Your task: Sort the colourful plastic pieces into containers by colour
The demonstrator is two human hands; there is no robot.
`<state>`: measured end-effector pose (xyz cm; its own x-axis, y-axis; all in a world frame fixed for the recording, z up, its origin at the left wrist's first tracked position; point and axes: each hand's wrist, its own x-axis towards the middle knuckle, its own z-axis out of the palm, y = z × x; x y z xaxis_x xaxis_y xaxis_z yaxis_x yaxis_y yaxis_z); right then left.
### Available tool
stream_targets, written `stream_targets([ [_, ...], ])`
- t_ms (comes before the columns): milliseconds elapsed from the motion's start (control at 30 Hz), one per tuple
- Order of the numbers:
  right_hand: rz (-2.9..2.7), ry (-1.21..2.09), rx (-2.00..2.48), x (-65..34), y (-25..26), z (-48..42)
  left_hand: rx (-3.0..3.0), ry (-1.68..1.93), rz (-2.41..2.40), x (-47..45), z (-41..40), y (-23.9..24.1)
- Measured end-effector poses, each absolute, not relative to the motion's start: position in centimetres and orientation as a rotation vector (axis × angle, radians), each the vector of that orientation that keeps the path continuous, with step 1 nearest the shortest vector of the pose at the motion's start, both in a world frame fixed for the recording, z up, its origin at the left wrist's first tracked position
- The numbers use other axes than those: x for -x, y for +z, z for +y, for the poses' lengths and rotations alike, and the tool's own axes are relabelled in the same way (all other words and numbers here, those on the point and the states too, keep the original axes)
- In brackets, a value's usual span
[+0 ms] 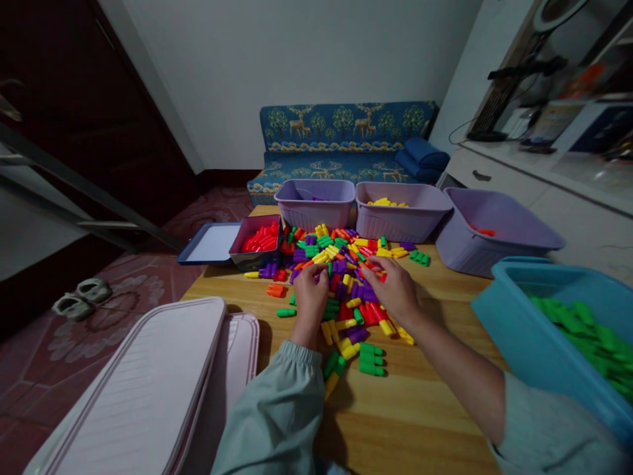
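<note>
A loose pile of plastic building pieces point(340, 267) in red, yellow, green, purple and orange covers the middle of the wooden table. My left hand point(310, 293) is at the pile's left side, its fingers curled and pinched together. Whatever sits between those fingertips is too small to make out. Over the right side of the pile reaches my right hand point(395, 287), thumb and forefinger apart beside red and purple pieces. Nothing clearly shows in its grasp. Close to my forearms lies a green joined block point(371, 359).
Behind the pile stand purple bins point(316, 212), one with yellow pieces point(387, 202). A tin point(257, 259) of red pieces is at left, a turquoise bin point(534, 330) of green pieces at right. White lids point(143, 382) lie at the near left. A patterned sofa point(341, 142) is beyond.
</note>
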<state>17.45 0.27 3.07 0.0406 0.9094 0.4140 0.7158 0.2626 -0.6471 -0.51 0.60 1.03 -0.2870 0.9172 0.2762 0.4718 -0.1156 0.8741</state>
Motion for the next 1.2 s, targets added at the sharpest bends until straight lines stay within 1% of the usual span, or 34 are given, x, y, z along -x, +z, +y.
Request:
stream_targets([
  [100,-1.930,0.222,1.354,-14.5,4.6,3.5,-1.480,1.558,1.732,0.8,0.8,0.8],
  [200,-2.161,0.184,1.276,-10.6,5.4,6.9,-1.433,1.638,1.729,1.0,0.9,0.6],
  [367,-2.442,0.100,1.345,-5.3,5.6,11.3,-1.272,1.768,1.695,1.1,1.0,0.3],
  [500,-2.571,0.092,1.461,-4.0,4.9,13.5,-1.199,1.840,1.715,1.3,1.1,0.0],
  [600,-2.676,0.130,1.529,-4.4,4.5,13.8,-1.213,1.814,1.711,1.4,1.2,-0.2],
  [767,-2.695,0.086,1.476,-6.1,4.6,12.3,-1.239,1.778,1.701,1.4,1.2,-0.4],
  [1000,-2.811,0.071,1.509,-8.1,7.1,10.2,-1.219,1.778,1.710,1.3,1.1,-0.1],
  [1100,-2.836,0.063,1.574,-7.7,8.4,10.6,-1.195,1.788,1.713,1.3,1.1,0.1],
  [1200,-2.746,0.021,1.547,-6.4,8.6,12.0,-1.169,1.786,1.722,1.2,1.0,0.3],
])
